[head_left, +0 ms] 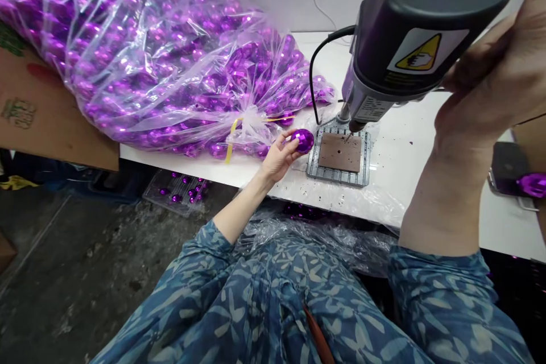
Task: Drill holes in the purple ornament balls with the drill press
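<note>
My left hand (279, 157) pinches a shiny purple faceted ball (303, 141) between thumb and fingers, just left of the drill press base (313, 168). On that grooved base lies a brown board (339, 152) with a dark hole in it. The black drill press head (416, 28), with a yellow warning label, hangs above, its thin bit pointing down at the board. My right hand (497, 71) is raised at the right side of the head, fingers curled. What it grips is hidden.
A big clear bag (170, 68) of purple balls, tied with yellow, fills the left of the white table (392, 176), beside a cardboard box (55, 108). A phone (507, 168) and another purple ball (533, 185) lie at right. Below is a clear tray (170, 196) with several balls.
</note>
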{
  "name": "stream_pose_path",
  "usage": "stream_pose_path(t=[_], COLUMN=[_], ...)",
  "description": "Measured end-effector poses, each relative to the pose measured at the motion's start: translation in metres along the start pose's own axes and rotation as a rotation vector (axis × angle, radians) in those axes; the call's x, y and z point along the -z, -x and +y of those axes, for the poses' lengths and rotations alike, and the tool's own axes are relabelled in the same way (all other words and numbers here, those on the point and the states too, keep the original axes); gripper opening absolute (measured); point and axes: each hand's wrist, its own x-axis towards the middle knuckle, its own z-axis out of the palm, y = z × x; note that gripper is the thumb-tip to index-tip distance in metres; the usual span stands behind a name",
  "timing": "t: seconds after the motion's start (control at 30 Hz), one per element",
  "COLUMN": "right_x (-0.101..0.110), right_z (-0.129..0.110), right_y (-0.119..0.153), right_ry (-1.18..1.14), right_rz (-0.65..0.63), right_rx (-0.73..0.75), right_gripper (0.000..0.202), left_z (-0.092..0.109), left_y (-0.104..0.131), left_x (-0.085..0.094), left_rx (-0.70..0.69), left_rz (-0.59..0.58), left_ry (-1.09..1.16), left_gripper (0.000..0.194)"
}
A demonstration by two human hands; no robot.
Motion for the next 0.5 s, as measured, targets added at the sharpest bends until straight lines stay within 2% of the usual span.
stream_pose_path(t=[0.1, 0.3, 0.5], right_x=[-0.005, -0.009, -0.010], right_z=[-0.006, -0.016, -0.020], right_y=[-0.001, 0.002, 0.003], right_ry=[-0.086, -0.081, -0.075], right_rz=[-0.023, -0.017, -0.035], right_rx=[0.080, 0.045, 0.025], right_gripper=[0.078, 0.078, 0.077], left_z=[-0.024, -0.068, -0.085], left_y=[-0.006, -0.041, -0.058], left_x=[-0.012, -0.027, -0.032], left_rx=[-0.007, -0.222, -0.259], left_rz=[-0.066, -0.164, -0.243], left_ry=[-0.120, -0.320, -0.444], left_gripper=[0.075, 0.073, 0.061])
